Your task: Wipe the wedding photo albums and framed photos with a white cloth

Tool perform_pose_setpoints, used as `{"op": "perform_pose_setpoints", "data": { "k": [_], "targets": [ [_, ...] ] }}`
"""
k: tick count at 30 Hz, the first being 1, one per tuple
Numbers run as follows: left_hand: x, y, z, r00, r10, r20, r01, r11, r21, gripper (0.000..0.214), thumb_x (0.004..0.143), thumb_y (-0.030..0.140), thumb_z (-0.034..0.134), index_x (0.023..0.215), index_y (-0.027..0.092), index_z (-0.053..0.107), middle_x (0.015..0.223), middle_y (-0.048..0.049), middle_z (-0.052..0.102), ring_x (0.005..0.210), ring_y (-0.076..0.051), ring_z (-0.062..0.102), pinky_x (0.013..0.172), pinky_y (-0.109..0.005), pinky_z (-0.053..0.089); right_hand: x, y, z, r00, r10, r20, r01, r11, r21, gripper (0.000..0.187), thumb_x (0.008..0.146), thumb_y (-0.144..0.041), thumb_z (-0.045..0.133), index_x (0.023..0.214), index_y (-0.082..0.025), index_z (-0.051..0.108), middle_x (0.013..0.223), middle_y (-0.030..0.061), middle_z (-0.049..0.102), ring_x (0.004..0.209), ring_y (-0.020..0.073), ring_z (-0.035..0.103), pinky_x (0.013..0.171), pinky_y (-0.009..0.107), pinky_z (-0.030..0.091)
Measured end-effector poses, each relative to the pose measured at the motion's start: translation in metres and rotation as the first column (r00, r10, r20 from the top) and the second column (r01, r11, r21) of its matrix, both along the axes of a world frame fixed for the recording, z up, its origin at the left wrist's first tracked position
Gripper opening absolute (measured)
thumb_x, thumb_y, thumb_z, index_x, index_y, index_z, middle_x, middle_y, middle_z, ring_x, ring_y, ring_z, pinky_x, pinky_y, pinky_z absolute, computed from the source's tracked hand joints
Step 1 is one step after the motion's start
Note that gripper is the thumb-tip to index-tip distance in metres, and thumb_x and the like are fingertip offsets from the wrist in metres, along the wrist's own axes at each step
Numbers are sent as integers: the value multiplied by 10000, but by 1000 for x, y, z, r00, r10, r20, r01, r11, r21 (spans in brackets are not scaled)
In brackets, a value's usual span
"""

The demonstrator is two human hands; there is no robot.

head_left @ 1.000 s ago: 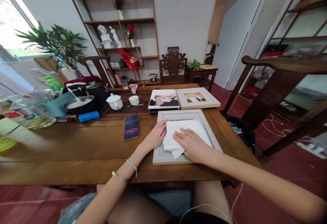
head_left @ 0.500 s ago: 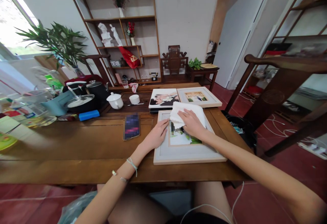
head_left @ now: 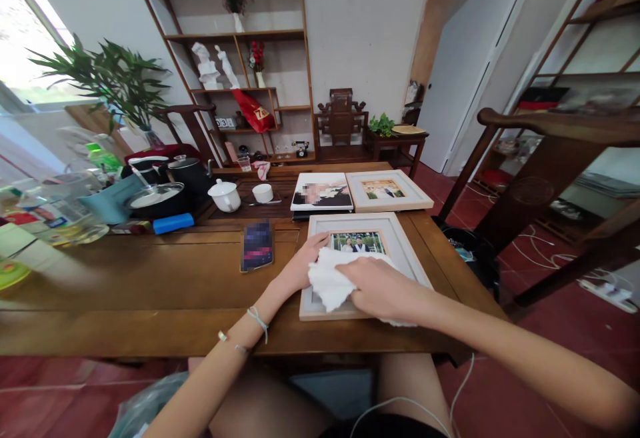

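A picture frame [head_left: 411,246] with a pale wooden edge lies flat on the table before me. Its photo [head_left: 358,243] shows two people outdoors; the lower part is covered. My right hand [head_left: 380,286] grips a white cloth [head_left: 331,283] and presses it on the lower half of the frame, with some cloth spilling past the near edge. My left hand [head_left: 304,265] lies along the frame's left side, fingers extended, part of it behind the cloth. Just beyond are a second framed photo [head_left: 384,189] and a white photo panel [head_left: 320,181].
A phone [head_left: 257,246] lies on the wooden table [head_left: 150,278] to the left. Behind it are a white lidded cup [head_left: 225,196], a small white bowl [head_left: 263,193], a blue object [head_left: 173,223] and a pan [head_left: 156,196]. A wooden chair [head_left: 540,165] stands at the right.
My right hand has pulled the cloth from the frame's far edge toward me and down over its near half, uncovering the upper photo. My left hand stays at the left side.
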State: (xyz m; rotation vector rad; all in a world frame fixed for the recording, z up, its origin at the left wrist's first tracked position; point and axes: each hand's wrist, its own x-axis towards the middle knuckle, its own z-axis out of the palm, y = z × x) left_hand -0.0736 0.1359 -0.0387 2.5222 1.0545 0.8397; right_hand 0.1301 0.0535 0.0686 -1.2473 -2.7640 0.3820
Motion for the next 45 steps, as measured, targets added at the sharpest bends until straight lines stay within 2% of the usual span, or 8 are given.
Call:
{"op": "perform_pose_setpoints", "data": {
  "k": [3,8,12,15,21,32,38,45],
  "targets": [
    [2,-3,5,1000,-9,0,9,1000,1,393,883,182,486,1262,123,573,1385,-143,518,1328,-313,434,1142,-460,338,9,24,15,980,-2,-201,-3,1000,-27,237,765,-93,433,859,-181,632,856,56,717,739,185,638,683,273,448],
    [5,-6,8,995,101,0,-101,995,-17,393,935,185,393,1297,107,524,1388,-182,497,1315,-291,455,1131,-503,347,7,69,17,925,-38,-378,130,966,223,318,791,-86,398,1003,-150,627,1007,87,711,891,223,630,766,307,461],
    [6,-6,8,996,92,6,-92,996,-18,387,925,164,404,1293,143,526,1347,-155,535,1302,-287,463,1126,-496,355,-13,88,-10,984,73,-165,1,911,411,570,717,3,447,1275,-80,529,1340,150,572,1289,300,441,1062,440,324],
    [7,-7,11,995,98,-12,-98,995,-30,359,925,153,402,1252,156,550,1272,-143,589,1252,-292,501,1104,-501,377,-24,100,-34,991,134,5,-124,906,405,654,716,38,439,1363,-56,454,1454,158,462,1399,303,296,1135,482,210],
    [8,-10,16,992,110,-63,-111,994,-9,278,943,168,387,1102,121,610,1222,-169,592,1191,-292,533,1062,-484,426,-16,118,-45,994,80,69,-98,949,301,583,738,34,440,1311,-56,491,1373,206,526,1345,276,402,1071,438,306],
    [4,-4,2,994,108,-33,-108,994,6,408,952,194,368,1329,111,500,1425,-156,479,1343,-245,431,1155,-441,330,37,102,-18,942,-137,306,57,965,256,369,760,-21,458,1061,-139,637,1050,154,705,952,275,656,755,332,428],
    [3,-3,1,990,123,-68,-122,992,20,408,965,225,359,1329,110,502,1430,-158,478,1340,-251,438,1150,-451,342,45,93,-25,923,-227,310,129,943,307,393,749,9,430,1074,-97,624,1087,189,680,987,293,632,797,359,420],
    [3,-2,0,991,117,-57,-115,993,41,410,959,200,360,1341,122,488,1424,-156,484,1339,-248,439,1142,-470,352,19,25,-31,946,-133,294,53,963,263,328,744,-31,474,1037,-84,612,1032,180,673,976,299,613,806,376,436]
  ]
}}
